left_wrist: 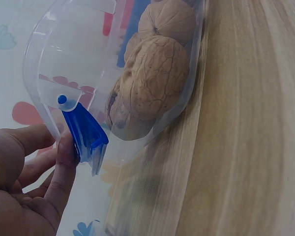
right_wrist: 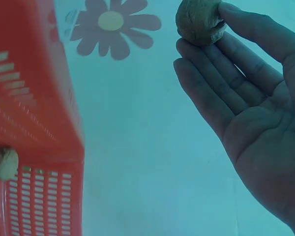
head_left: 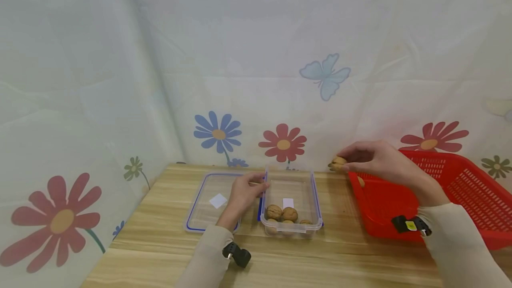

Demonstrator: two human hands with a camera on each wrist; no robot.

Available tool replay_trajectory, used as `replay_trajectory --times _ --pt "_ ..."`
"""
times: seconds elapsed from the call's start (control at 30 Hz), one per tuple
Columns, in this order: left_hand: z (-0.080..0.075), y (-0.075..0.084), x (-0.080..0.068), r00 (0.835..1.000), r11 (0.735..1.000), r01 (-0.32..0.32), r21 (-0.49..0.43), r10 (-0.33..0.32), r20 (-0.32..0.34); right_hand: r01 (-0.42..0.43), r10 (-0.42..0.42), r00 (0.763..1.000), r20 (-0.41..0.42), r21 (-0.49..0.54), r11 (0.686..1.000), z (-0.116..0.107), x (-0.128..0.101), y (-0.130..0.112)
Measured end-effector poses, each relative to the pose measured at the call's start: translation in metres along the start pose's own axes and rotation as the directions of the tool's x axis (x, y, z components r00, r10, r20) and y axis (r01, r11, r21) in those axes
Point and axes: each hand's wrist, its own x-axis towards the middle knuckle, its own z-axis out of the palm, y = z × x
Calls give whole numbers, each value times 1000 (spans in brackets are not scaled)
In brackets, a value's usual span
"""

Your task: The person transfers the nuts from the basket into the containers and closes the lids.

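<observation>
A clear plastic box [head_left: 292,230] with blue clips stands mid-table, several walnuts [left_wrist: 157,78] gathered at its near end. My left hand [head_left: 245,192] pinches the box's left rim between thumb and fingers, beside a blue clip [left_wrist: 86,132] that hangs down. Over the left edge of the red basket [head_left: 384,226], my right hand [head_left: 374,160] holds a walnut [right_wrist: 200,22] between thumb and fingertips. Another walnut [right_wrist: 4,163] lies inside the basket, against its wall.
Left of the box, a clear lid [head_left: 200,203] with a blue seal and a white label lies flat on the wooden table [head_left: 160,234]. A white label [head_left: 288,202] shows in the box. Behind the table hangs a flowered curtain [head_left: 248,79].
</observation>
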Motion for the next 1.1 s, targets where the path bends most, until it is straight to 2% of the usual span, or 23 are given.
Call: replay_trajectory --times 0.37,0.53,0.87,1.1 --pt "-1 2 0 1000 1000 6 0 -6 2 54 -50 998 -32 129 990 22 -1 -12" --pt "-1 1 0 1000 1000 1 5 -1 -1 49 -45 999 -28 171 984 34 1 -12" --pt "1 1 1 1000 1000 -2 3 2 2 43 -52 998 34 226 973 52 5 -12" --pt "1 1 0 1000 1000 0 -4 0 -4 58 -74 995 68 215 975 65 10 -13"
